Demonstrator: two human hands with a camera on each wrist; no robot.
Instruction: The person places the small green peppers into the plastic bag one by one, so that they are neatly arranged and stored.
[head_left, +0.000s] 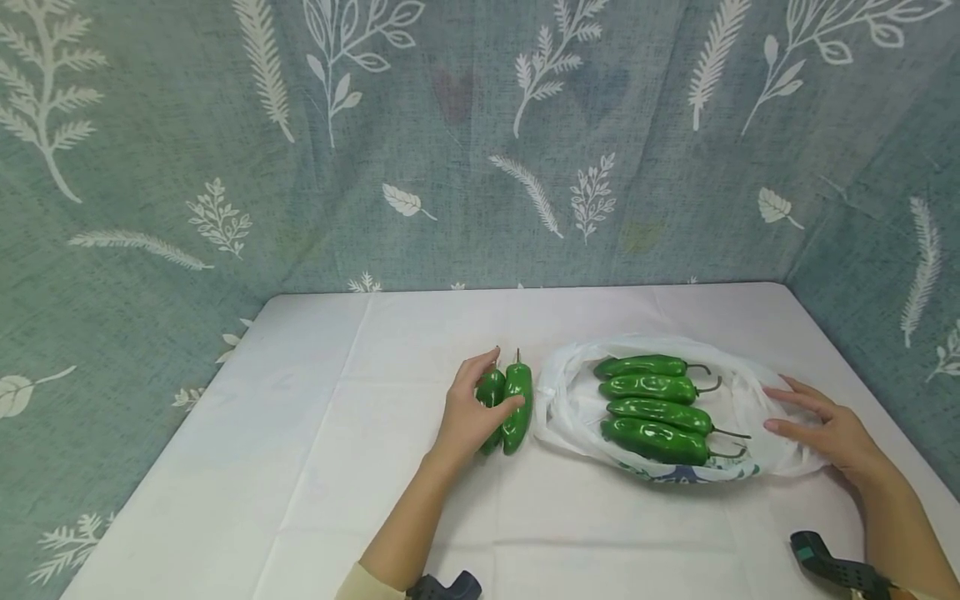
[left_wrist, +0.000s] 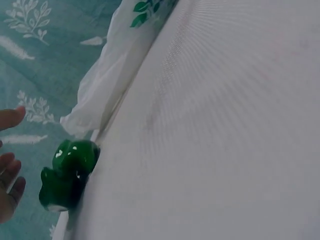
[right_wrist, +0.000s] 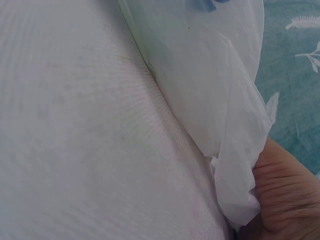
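Observation:
Two green chili peppers (head_left: 517, 407) lie side by side on the white cloth, left of a white plastic bag (head_left: 558, 417). My left hand (head_left: 472, 408) is over this pair, thumb and fingers spread; the left wrist view shows its fingers (left_wrist: 11, 119) apart from the peppers (left_wrist: 75, 157). Several more green chili peppers (head_left: 652, 388) lie in a row on the opened bag, stems pointing right. My right hand (head_left: 832, 429) rests at the bag's right end with fingers extended over the plastic. In the right wrist view the crumpled bag (right_wrist: 215, 100) hides most of that hand.
The white tablecloth (head_left: 600, 533) has fold creases. Patterned blue-green fabric (head_left: 480, 208) rises behind the table and along both sides. Dark wrist devices (head_left: 832, 562) sit on both forearms, low over the front of the table.

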